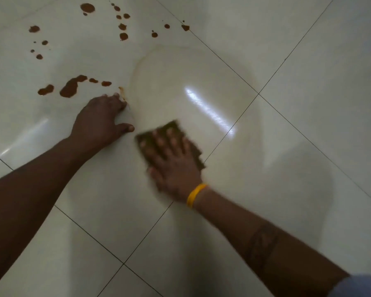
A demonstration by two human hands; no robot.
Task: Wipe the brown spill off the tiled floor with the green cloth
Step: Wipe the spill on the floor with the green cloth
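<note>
RIGHT: your right hand (176,166) is pressing flat on the green cloth (159,137), fingers spread; blurred | LEFT: your left hand (101,118) is bracing on the tiled floor (308,82), fingers together, thumb out | SPILL: brown spill (70,87) is lying beyond your left hand; droplets farther up; cloth sitting right of it

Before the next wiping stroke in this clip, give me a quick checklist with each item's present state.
1. Green cloth under the right hand, flat on the tiled floor: ok.
2. Left hand braced on the floor, clear of the cloth: ok.
3. Left fingertips clear of the smear: not ok, they touch it.
4. Brown spill gone: not ok; the large patch and far drops remain.
5. Wiped area free of film: not ok, a faint hazy outline shows.
6. Cloth has clean surface left: cannot tell, blurred.
</note>
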